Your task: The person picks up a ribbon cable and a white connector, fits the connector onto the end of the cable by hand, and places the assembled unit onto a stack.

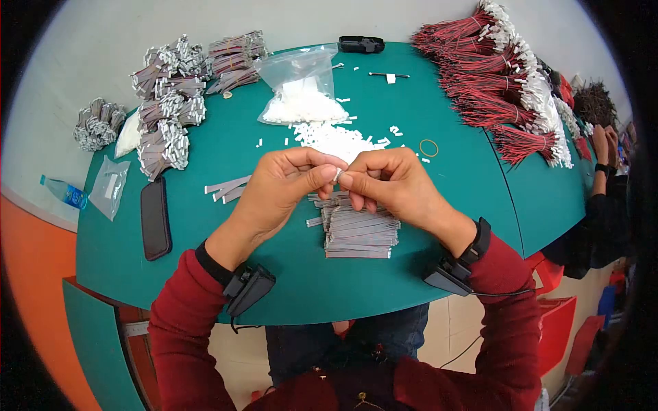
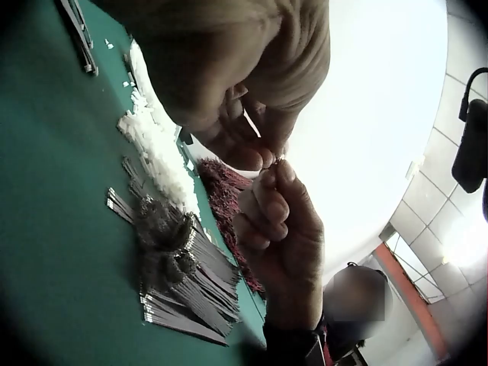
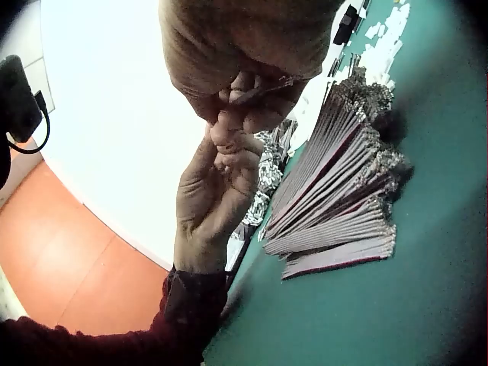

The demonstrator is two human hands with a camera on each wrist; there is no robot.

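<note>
In the head view my left hand (image 1: 271, 190) and right hand (image 1: 397, 183) meet fingertip to fingertip over the table. A small white connector housing (image 1: 337, 174) is pinched at the left thumb and fingertips, right against the right thumb. From the right wrist view, a short grey ribbon cable (image 3: 261, 91) runs under the curled fingers of my right hand, its bare end sticking out; fingers hide its other end. Just below the hands lies a stack of grey ribbon cables (image 1: 361, 236). Beyond them spreads a heap of loose white housings (image 1: 336, 139).
A clear plastic bag (image 1: 301, 72) of white housings stands behind the heap. Bundled grey cables (image 1: 164, 140) are piled at left, near a phone (image 1: 156, 219). Red-black wire bundles (image 1: 483, 75) fill the right back. A few ribbon cables (image 1: 226, 188) lie beside my left hand.
</note>
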